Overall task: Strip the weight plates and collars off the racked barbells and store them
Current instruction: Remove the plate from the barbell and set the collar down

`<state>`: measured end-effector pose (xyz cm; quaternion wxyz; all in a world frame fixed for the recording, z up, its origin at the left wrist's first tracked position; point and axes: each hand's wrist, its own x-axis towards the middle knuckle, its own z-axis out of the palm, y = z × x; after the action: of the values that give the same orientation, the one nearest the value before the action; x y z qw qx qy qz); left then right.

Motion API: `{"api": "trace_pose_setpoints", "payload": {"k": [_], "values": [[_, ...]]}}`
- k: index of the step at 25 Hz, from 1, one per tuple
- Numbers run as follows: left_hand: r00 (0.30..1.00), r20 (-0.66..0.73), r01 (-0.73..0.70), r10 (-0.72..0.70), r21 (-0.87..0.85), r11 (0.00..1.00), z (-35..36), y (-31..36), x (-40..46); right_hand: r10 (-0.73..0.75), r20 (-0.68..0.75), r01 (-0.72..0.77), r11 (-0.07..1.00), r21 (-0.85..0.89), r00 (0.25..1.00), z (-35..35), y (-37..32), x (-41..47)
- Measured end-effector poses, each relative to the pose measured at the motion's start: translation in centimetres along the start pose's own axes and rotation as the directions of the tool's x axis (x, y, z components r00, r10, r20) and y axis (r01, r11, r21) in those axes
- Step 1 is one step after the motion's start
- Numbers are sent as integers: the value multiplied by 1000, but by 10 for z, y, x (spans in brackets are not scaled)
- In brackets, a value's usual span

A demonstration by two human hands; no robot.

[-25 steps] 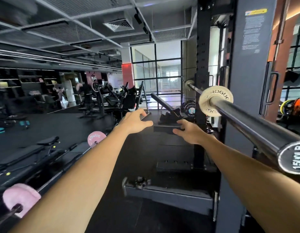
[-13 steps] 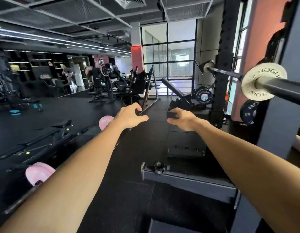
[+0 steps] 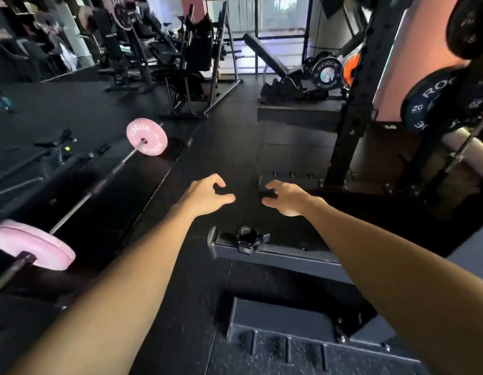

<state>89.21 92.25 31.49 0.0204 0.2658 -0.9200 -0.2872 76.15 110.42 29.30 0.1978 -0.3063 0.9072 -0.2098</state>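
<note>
Both my arms reach forward over the black rubber floor. My left hand (image 3: 207, 196) and my right hand (image 3: 285, 197) hover side by side with loosely curled fingers, and I see nothing in either. Below them a black barbell collar (image 3: 248, 239) lies on the grey base beam (image 3: 289, 257) of the rack. To the left, a barbell (image 3: 99, 185) on the floor carries a pink plate at its far end (image 3: 147, 139) and another at its near end (image 3: 32, 243). At the right, a dark blue 20 plate (image 3: 437, 101) and a black plate (image 3: 470, 25) hang on the rack.
The black rack upright (image 3: 356, 104) rises right of my hands. An incline bench (image 3: 275, 63) and a standing black plate (image 3: 326, 74) are behind it. A grey metal block (image 3: 289, 328) sits near my feet. Benches and machines fill the far left.
The view has tipped down toward the floor, and the racked bar with its cream plate has left the frame. Both hands have dropped lower and their fingers have loosened.
</note>
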Motion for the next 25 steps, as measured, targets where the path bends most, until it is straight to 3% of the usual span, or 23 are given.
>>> {"api": "trace_pose_setpoints", "payload": {"k": [4, 9, 12, 15, 19, 25], "values": [[979, 197, 50, -58, 41, 998, 84, -45, 43, 101, 170, -93, 994, -50, 980, 78, 46, 54], [926, 376, -56, -18, 183, 981, 161, -78, 55, 96, 227, -50, 978, -201, 969, 140, 73, 76], [965, 262, -76, -2, 289, 954, 196, -87, 52, 131, 179, -65, 940, -334, 975, 156, 76, 77], [975, 222, -66, 35, 134, 989, 198, -87, 54, 128, 126, -76, 931, -357, 984, 152, 73, 77], [982, 159, -116, 101, 87, 989, 153, -78, 46, 94, 70, -79, 978, -192, 993, 117, 51, 62], [978, 85, -178, 188, -112, 978, 61, -49, -23, 7, -46, -3, 995, 96, 999, 57, -1, -12]]}}
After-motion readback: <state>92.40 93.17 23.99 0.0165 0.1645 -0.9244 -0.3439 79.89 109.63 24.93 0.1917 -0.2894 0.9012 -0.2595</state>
